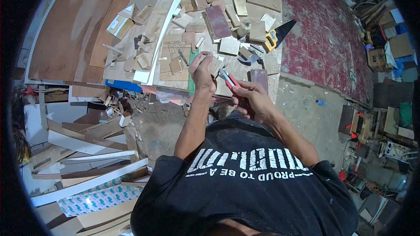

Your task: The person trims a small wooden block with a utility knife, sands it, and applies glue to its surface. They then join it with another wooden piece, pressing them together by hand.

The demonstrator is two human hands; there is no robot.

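Observation:
My right hand (253, 99) is wrapped round a red-handled tool (232, 81), whose metal end points up and left. Beside that metal end, my left hand (203, 73) has its fingers curled round a small light wooden piece (215, 66), partly hidden by the fingers. Both hands are above the near edge of the worktable (272, 88). A green strip (192, 72) lies just left of my left hand. A dark red block (259, 78) sits on the table behind my right hand.
Many wood offcuts and a larger dark red block (218, 22) cover the worktable. A yellow-handled saw (272, 40) lies at its right edge. Large brown boards (65, 30) extend left. Scrap strips (92, 152) are piled at lower left.

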